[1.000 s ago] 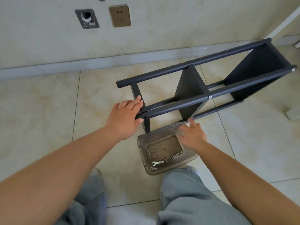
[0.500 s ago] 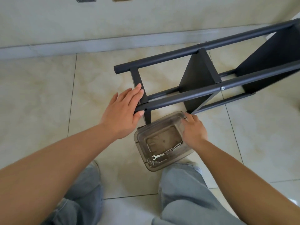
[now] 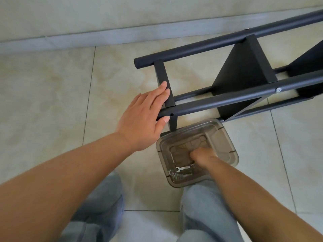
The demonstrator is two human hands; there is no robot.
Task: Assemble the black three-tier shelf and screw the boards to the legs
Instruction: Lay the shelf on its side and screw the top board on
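The black shelf (image 3: 236, 95) lies on its side on the tiled floor, its round legs running from the centre to the upper right, with boards standing between them. My left hand (image 3: 145, 116) rests flat against the end of the near leg (image 3: 209, 103) and the end board (image 3: 166, 86), thumb under the leg beside an empty screw hole. My right hand (image 3: 202, 154) reaches down into a clear brown plastic box (image 3: 225, 137) in front of the shelf, fingers curled at the bottom; what they hold is hidden. A small silver wrench (image 3: 182, 168) lies in the box.
The wall and grey skirting board (image 3: 104, 39) run along the top. A silver screw head (image 3: 278, 90) shows on the near leg at the middle board. My knees in light jeans (image 3: 206, 206) are just below the box.
My right hand has gone from the box's far rim down into the box. The view has tilted down and left. My left hand stays on the leg's end.
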